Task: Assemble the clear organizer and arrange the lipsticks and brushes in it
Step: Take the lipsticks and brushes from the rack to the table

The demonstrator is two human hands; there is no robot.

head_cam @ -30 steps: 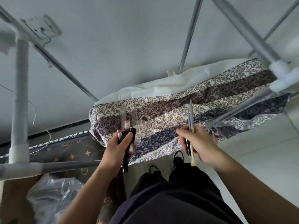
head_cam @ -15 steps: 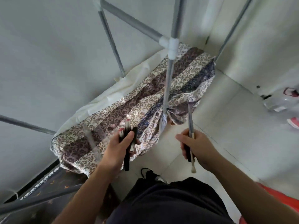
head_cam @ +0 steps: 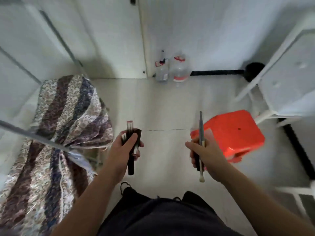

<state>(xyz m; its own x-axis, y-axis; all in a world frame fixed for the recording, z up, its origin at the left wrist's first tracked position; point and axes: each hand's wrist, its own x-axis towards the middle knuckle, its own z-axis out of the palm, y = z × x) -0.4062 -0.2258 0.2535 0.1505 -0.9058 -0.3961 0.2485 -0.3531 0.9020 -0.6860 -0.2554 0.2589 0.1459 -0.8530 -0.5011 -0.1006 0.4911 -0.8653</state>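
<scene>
Holding: I am standing and carrying the task's things in both hands, with nothing set down yet.
Left hand: my left hand (head_cam: pixel 125 151) is clenching its fingers (head_cam: pixel 132 139) around a bundle of lipsticks (head_cam: pixel 130 133), dark tubes with one clear pink-tipped tube sticking up above the rest.
Right hand: my right hand (head_cam: pixel 205 153) is gripping two brushes (head_cam: pixel 201 128); a long grey handle is pointing away from me and a pale tip is hanging below my palm.
Floor: the pale tiled floor (head_cam: pixel 163 106) is lying bare between my hands.
Left side: a striped patterned cloth (head_cam: pixel 66 116) is draping over a frame, with a metal pole (head_cam: pixel 30 136) crossing in front of it.
Right side: a red plastic stool (head_cam: pixel 237 132) is sitting just beyond my right hand.
Far wall: two clear bottles (head_cam: pixel 172 69) are standing against the wall.
Organizer: I am not seeing it anywhere in view.
Progress: I am judging the task barely begun; assembling the organizer and arranging everything both appear to be waiting.
</scene>
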